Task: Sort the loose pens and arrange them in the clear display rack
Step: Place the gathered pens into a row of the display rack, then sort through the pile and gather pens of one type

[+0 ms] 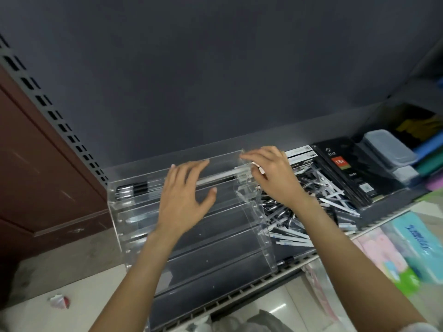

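I hold my left hand [185, 195], fingers spread, over the clear display rack [191, 238], steadying it; my right hand [268, 174] pinches a white pen [215, 179] into the top tier.

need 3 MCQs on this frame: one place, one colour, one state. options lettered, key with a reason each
1. Where is the loose pen pile relative to the rack?
A. left of it
B. right of it
C. inside its lowest tier

2. What colour is the label on the black box?
A. red
B. green
C. white

3. What state is the left hand in?
A. clenched on a pen
B. open, fingers spread over the rack
C. out of view

Key:
1 B, the pile lies on the shelf past the rack's right wall.
2 A, a red patch reads 18K.
3 B, the fingers are straight and hold nothing; the right hand reaches the rack's upper right corner.
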`<state>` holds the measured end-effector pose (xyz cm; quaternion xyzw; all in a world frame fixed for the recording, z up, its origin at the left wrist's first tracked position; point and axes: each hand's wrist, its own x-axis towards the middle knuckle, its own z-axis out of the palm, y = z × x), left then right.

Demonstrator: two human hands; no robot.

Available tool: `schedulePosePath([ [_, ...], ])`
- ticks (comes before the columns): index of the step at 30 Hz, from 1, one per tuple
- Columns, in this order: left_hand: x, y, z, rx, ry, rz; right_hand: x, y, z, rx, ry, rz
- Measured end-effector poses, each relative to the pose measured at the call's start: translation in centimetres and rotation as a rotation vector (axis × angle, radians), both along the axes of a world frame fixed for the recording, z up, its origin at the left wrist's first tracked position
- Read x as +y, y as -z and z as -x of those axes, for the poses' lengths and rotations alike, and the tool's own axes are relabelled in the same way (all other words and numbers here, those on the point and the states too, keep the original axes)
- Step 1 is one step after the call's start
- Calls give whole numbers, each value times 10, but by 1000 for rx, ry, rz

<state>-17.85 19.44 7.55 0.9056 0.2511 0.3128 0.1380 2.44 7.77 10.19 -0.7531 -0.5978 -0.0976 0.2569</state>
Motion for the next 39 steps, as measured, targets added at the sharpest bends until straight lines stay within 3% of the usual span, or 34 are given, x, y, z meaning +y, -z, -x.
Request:
schedulePosePath([
  [4, -53, -5, 5, -446, 35, 35, -62, 4, 17, 224, 155, -233],
  [7, -100, 0, -3, -533, 145, 133, -122, 33, 17, 304, 284, -169],
  [9, -127, 9, -14, -429, 212, 206, -161, 56, 9, 305, 375, -43],
  [13, -158, 32, -49, 174, 288, 282, -224, 86, -20, 347, 552, 135],
  [16, -170, 47, -79, 419, 311, 345, -247, 97, -45, 394, 605, 221],
  [24, -196, 85, -164, 786, 196, 99, -244, 126, -133, 336, 371, 389],
  [30, -206, 95, -185, 1034, 64, -26, -229, 122, -170, 287, 129, 557],
  [34, -211, 95, -200, 1059, -8, -36, -226, 125, -179, 288, 43, 688],
  [39, -204, 94, -218, 1023, 76, -147, -223, 126, -183, 284, -40, 752],
])
